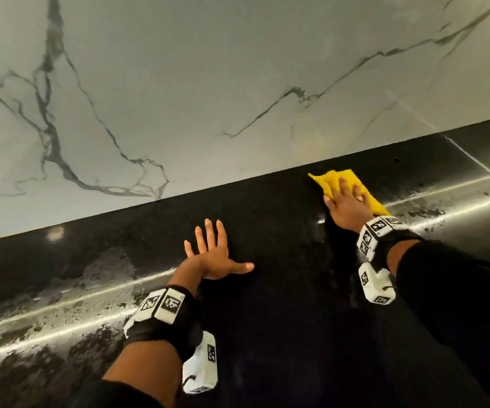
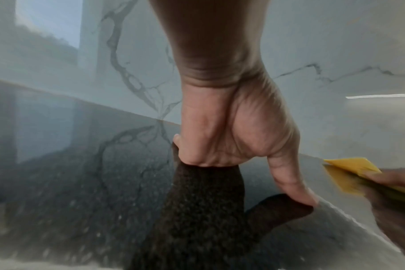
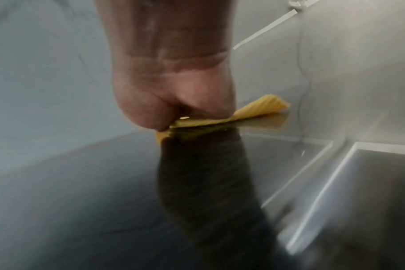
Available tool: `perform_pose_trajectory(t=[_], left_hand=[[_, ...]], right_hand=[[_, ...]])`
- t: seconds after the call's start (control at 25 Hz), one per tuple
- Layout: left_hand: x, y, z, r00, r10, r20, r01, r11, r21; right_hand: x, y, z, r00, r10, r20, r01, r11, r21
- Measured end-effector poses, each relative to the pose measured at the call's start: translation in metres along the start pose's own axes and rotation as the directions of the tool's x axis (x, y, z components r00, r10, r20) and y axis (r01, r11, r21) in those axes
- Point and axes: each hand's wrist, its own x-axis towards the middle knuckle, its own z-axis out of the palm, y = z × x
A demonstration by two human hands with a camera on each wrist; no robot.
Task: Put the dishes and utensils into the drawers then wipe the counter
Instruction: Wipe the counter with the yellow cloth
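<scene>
My right hand (image 1: 345, 201) lies flat with straight fingers on a yellow cloth (image 1: 335, 176), pressing it onto the black speckled counter (image 1: 267, 231) close to the marble backsplash. The right wrist view shows that palm (image 3: 169, 102) bearing down on the folded cloth (image 3: 261, 107). My left hand (image 1: 220, 254) rests palm down on the counter with its fingers spread and holds nothing. From the left wrist, the left hand (image 2: 231, 127) touches the glossy top, and the cloth (image 2: 349, 171) is at the right edge. No dishes or utensils are in view.
A white marble backsplash (image 1: 208, 83) with dark veins rises behind the counter. To the right of the cloth is a recessed steel sink (image 3: 370, 182), with its edge line (image 1: 470, 157) at the far right. Light streaks reflect off the glossy counter.
</scene>
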Motion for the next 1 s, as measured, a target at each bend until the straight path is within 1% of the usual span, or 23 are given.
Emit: perform_pose_trajectory(t=[0.04, 0.08, 0.12, 0.16, 0.2, 0.24, 0.28, 0.32, 0.36, 0.4, 0.44, 0.48, 0.52, 0.56, 0.6, 0.64, 0.68, 0.76, 0.8, 0.84, 0.88, 0.92, 1.0], left_hand=[[0.0, 0.0, -0.005, 1.0, -0.005, 0.025, 0.005, 1.0, 0.027], [0.001, 0.002, -0.008, 0.999, -0.016, 0.046, 0.013, 0.999, 0.049], [0.002, 0.003, -0.01, 0.998, -0.025, 0.059, 0.022, 0.998, 0.058], [0.001, 0.003, -0.012, 0.997, -0.028, 0.066, 0.025, 0.998, 0.053], [-0.001, 0.004, -0.012, 0.998, -0.02, 0.066, 0.017, 0.999, 0.038], [-0.002, 0.002, -0.012, 0.998, 0.002, 0.055, -0.003, 1.0, 0.013], [-0.002, -0.004, -0.013, 0.999, 0.027, 0.043, -0.027, 0.999, -0.022], [-0.004, -0.007, -0.014, 0.998, 0.051, 0.038, -0.049, 0.997, -0.056], [-0.005, -0.009, -0.014, 0.997, 0.067, 0.028, -0.065, 0.995, -0.08], [-0.007, -0.009, -0.013, 0.997, 0.073, 0.013, -0.071, 0.993, -0.09], [-0.007, -0.008, -0.011, 0.998, 0.066, 0.001, -0.066, 0.993, -0.094], [-0.007, -0.006, -0.009, 0.999, 0.054, -0.004, -0.054, 0.994, -0.099], [-0.006, -0.005, -0.007, 0.999, 0.044, -0.008, -0.044, 0.994, -0.101], [-0.004, -0.004, -0.006, 0.999, 0.042, -0.016, -0.043, 0.994, -0.096], [-0.002, -0.005, -0.006, 0.999, 0.044, -0.019, -0.045, 0.995, -0.087], [-0.001, -0.005, -0.007, 0.999, 0.047, -0.012, -0.047, 0.996, -0.078], [-0.001, -0.005, -0.008, 0.999, 0.047, -0.008, -0.047, 0.997, -0.063], [0.001, -0.002, -0.007, 0.999, 0.034, -0.016, -0.034, 0.999, -0.011], [0.0, 0.0, -0.006, 0.999, 0.023, -0.026, -0.023, 1.0, 0.009], [0.0, 0.001, -0.004, 0.999, 0.023, -0.048, -0.022, 0.999, 0.038], [-0.002, 0.002, 0.0, 0.996, 0.041, -0.083, -0.035, 0.996, 0.078], [-0.003, 0.002, 0.004, 0.991, 0.071, -0.118, -0.057, 0.991, 0.12], [-0.008, 0.009, 0.012, 0.983, 0.141, -0.114, -0.121, 0.978, 0.167]], right_hand=[[-0.002, 0.009, -0.003, 0.99, 0.134, -0.031, -0.133, 0.99, 0.052], [-0.009, 0.003, 0.0, 0.981, 0.193, -0.033, -0.189, 0.978, 0.089], [-0.018, -0.015, 0.007, 0.986, 0.163, -0.021, -0.16, 0.983, 0.093], [-0.034, -0.04, 0.02, 0.998, 0.059, 0.011, -0.06, 0.995, 0.074], [-0.057, -0.066, 0.037, 0.993, -0.106, 0.049, 0.104, 0.994, 0.036], [-0.083, -0.091, 0.055, 0.952, -0.289, 0.095, 0.292, 0.956, -0.013], [-0.11, -0.109, 0.067, 0.883, -0.436, 0.174, 0.449, 0.893, -0.042], [-0.123, -0.111, 0.072, 0.814, -0.529, 0.238, 0.557, 0.828, -0.062], [-0.119, -0.102, 0.067, 0.769, -0.579, 0.271, 0.618, 0.781, -0.088], [-0.105, -0.086, 0.061, 0.774, -0.571, 0.274, 0.619, 0.773, -0.138], [-0.087, -0.067, 0.051, 0.831, -0.499, 0.245, 0.545, 0.819, -0.18], [-0.069, -0.047, 0.039, 0.911, -0.36, 0.2, 0.394, 0.903, -0.168], [-0.055, -0.028, 0.026, 0.975, -0.17, 0.147, 0.186, 0.977, -0.105], [-0.045, -0.016, 0.017, 0.996, -0.006, 0.094, 0.007, 1.0, -0.007], [-0.043, -0.012, 0.012, 0.993, 0.092, 0.077, -0.098, 0.992, 0.081], [-0.048, -0.019, 0.012, 0.991, 0.11, 0.082, -0.121, 0.983, 0.136], [-0.059, -0.032, 0.017, 0.992, 0.071, 0.103, -0.087, 0.983, 0.163], [-0.097, -0.062, 0.037, 0.982, -0.128, 0.14, 0.105, 0.981, 0.162], [-0.123, -0.074, 0.05, 0.951, -0.257, 0.172, 0.235, 0.962, 0.138], [-0.149, -0.08, 0.061, 0.904, -0.376, 0.204, 0.357, 0.926, 0.122], [-0.172, -0.079, 0.069, 0.857, -0.458, 0.236, 0.444, 0.889, 0.111], [-0.187, -0.072, 0.072, 0.822, -0.504, 0.266, 0.495, 0.863, 0.107], [-0.188, -0.046, 0.068, 0.771, -0.553, 0.315, 0.546, 0.829, 0.119]])
